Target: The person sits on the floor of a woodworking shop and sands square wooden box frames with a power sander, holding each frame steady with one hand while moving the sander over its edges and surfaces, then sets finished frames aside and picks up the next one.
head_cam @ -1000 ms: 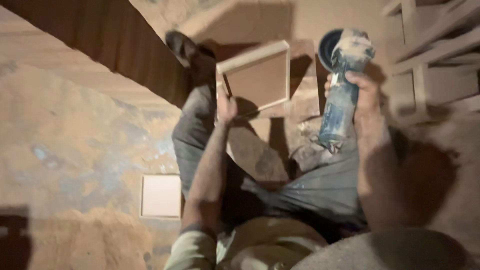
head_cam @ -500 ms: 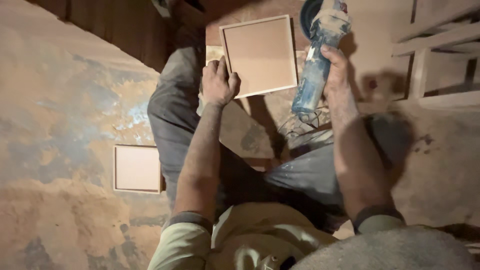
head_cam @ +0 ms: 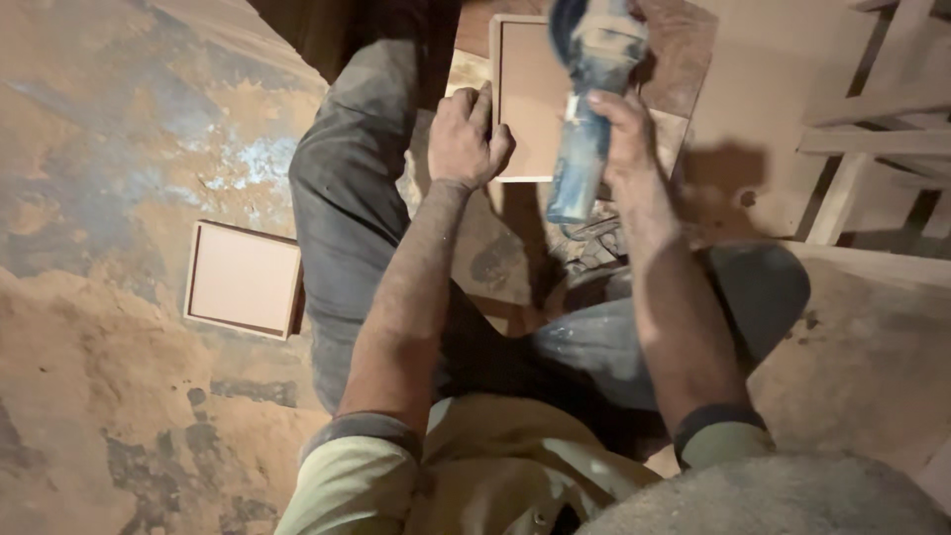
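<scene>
Now the left hand (head_cam: 466, 134) presses flat on the framed square panel's (head_cam: 530, 99) left edge at twelve o'clock, while the right hand (head_cam: 619, 129), gripping the blue angle grinder (head_cam: 589, 89), has swung it over the panel; cutting looks imminent. Another panel (head_cam: 243, 279) lies at nine o'clock.

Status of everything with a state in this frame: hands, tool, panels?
Left hand: resting on the left edge of the framed panel, fingers bent.
Right hand: closed around the grinder's body.
Angle grinder: held above the panel, head pointing away; spinning or not, cannot tell.
Framed panel: flat, under the tool.
Second framed panel: flat on the dusty floor, untouched.
</scene>
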